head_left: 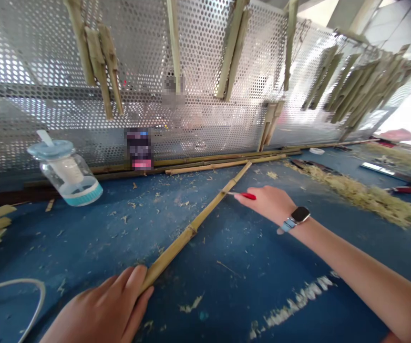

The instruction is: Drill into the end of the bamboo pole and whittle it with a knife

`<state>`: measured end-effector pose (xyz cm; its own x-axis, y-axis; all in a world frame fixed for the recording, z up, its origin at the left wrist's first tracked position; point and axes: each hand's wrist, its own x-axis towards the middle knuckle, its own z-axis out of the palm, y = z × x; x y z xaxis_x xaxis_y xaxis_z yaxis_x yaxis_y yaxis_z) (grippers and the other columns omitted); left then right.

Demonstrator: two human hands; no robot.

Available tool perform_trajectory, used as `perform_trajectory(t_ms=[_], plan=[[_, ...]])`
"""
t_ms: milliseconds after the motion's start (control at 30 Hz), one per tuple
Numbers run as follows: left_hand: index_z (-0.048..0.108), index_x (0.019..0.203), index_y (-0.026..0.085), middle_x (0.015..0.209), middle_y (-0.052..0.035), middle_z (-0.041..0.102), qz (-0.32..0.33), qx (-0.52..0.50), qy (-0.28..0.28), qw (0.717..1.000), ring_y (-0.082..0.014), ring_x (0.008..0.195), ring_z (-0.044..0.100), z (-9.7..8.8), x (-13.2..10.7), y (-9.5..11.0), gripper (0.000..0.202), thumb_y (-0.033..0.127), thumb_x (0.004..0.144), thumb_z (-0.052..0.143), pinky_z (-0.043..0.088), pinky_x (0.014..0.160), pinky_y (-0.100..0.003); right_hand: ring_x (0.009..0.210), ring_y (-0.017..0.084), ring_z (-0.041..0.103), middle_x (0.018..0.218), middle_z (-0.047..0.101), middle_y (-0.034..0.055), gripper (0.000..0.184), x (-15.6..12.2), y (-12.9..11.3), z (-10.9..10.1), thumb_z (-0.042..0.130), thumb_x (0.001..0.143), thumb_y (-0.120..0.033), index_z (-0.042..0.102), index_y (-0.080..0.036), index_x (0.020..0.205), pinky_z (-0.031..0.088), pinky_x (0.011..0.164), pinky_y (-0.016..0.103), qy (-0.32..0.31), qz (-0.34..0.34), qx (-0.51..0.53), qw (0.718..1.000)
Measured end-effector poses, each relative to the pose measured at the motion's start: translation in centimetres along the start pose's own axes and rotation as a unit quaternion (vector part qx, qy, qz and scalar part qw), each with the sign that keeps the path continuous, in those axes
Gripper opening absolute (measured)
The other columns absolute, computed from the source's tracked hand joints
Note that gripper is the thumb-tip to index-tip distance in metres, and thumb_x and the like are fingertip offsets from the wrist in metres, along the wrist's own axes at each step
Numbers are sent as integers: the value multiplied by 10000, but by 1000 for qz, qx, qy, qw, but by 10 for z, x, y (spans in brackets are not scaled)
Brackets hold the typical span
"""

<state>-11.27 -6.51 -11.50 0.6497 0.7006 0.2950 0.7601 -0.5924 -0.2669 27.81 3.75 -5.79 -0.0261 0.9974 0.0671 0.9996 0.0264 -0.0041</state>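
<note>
A long yellowish bamboo stick (176, 246) runs diagonally over the blue tabletop, with raised nodes along its length. My left hand (106, 305) is closed around its near end, at the bottom of the view. Farther along, my right hand (268, 202) grips a small tool with a red handle (249, 196). The tool's thin metal tip touches the stick near its far node; its exact kind is too small to tell. On my right wrist is a watch (300, 215) with a light blue strap.
A lidded jar with a straw (71, 174) stands at the back left. More bamboo strips (223, 164) lie along the perforated metal panel (198, 57), where bamboo pieces (232, 52) hang. Shavings (363, 190) are heaped at right. A white tube (15, 282) curls at lower left.
</note>
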Motion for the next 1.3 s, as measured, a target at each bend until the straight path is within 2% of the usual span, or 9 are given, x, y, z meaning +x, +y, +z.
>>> perform_trajectory(t_ms=[200,300,433,633,833,933,1067,1233,1300], plan=[[717,1057,212,874,-76,833,4,4,8,1000,-228,623,792,-8,4,1,425,308,1104,306,631,515,-293,468,120,407,574,532,19,638,-18,-18,8,347,1018,-756,520,-218,723,233,503,296,-42,-108,58,992],[712,1046,204,880,-82,833,12,2,20,1000,-230,635,797,-10,5,1,438,293,1105,288,626,510,-290,432,110,385,564,515,16,699,-2,2,12,283,994,-821,486,-223,693,236,479,290,-34,-52,57,996],[704,1075,197,902,-82,835,11,-2,23,1000,-231,646,800,-9,6,1,427,295,1105,289,623,506,-297,430,124,419,557,526,33,674,14,21,13,299,1006,-785,470,-225,673,261,477,300,-10,29,13,999],[697,1077,227,886,-64,833,-2,-5,16,1000,-218,636,793,-2,2,0,412,321,1106,297,616,526,-277,452,120,416,571,540,16,669,-10,-10,14,320,997,-806,509,-227,720,250,487,296,-50,-92,77,991],[709,1054,237,906,-60,841,-3,-15,12,1000,-231,641,801,-7,3,1,419,318,1098,300,609,490,-294,451,141,419,543,506,35,704,28,36,15,259,994,-814,418,-235,626,278,507,317,-6,47,23,999],[712,997,217,875,-75,839,1,-19,17,1000,-240,618,798,-13,9,2,444,301,1098,288,607,457,-304,442,132,404,534,493,20,711,19,24,17,269,983,-833,426,-232,637,253,508,315,-8,3,53,999],[713,1000,217,879,-72,840,-5,-30,-7,1000,-238,641,806,-18,13,3,463,282,1099,266,614,466,-301,431,111,378,539,484,-4,733,1,3,18,294,963,-870,474,-227,662,239,500,312,-67,-78,119,988],[715,1041,230,969,-84,845,-32,-52,-64,996,-251,728,824,-19,9,3,475,315,1099,252,639,528,-322,463,147,443,564,525,34,772,30,44,17,238,937,-909,468,-228,654,273,524,315,-10,47,41,998],[716,1033,233,951,-82,844,-39,-56,-69,995,-252,709,821,-18,9,3,489,319,1098,239,633,517,-322,463,156,456,553,524,38,779,32,48,17,227,931,-916,453,-230,640,268,528,317,1,56,36,998]])
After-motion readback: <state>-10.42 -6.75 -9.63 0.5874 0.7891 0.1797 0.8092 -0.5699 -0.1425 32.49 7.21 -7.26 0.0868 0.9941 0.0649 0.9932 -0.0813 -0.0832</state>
